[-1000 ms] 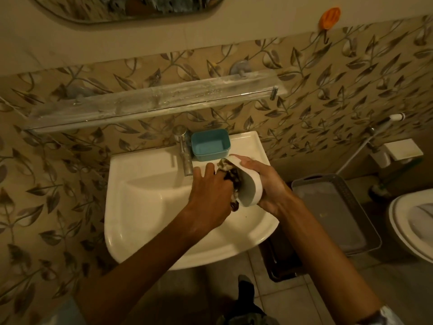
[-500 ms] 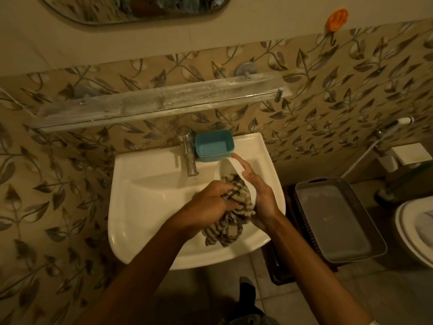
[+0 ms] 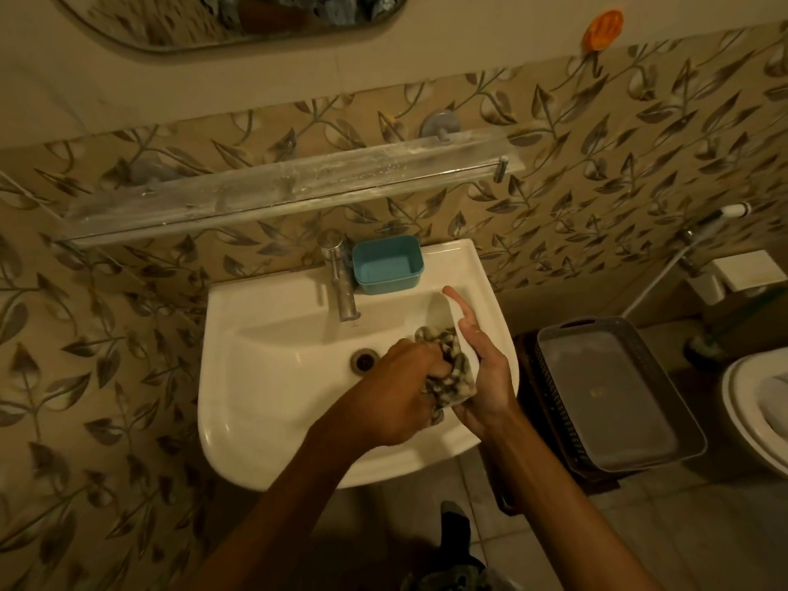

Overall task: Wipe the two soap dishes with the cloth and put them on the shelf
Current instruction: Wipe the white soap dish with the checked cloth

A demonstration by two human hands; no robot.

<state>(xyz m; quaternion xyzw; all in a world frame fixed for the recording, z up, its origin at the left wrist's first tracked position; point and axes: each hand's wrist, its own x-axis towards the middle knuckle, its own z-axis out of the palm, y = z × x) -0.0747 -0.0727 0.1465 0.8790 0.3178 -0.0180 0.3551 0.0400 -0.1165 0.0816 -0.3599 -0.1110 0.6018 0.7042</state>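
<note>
Over the right side of the white sink, my right hand holds a white soap dish on edge, its hollow facing left and the index finger stretched along its back. My left hand is closed on a striped cloth pressed into the lower part of that dish. A blue soap dish stands empty on the sink's back rim, right of the tap. The glass shelf on the wall above the sink is bare.
A grey tray rests on a dark basket right of the sink. A toilet is at the far right, with a spray hose on the wall. A mirror hangs above and an orange hook at upper right.
The cloth has slid down the white dish from its upper part to its lower part with my left hand. My right hand has kept hold of the dish.
</note>
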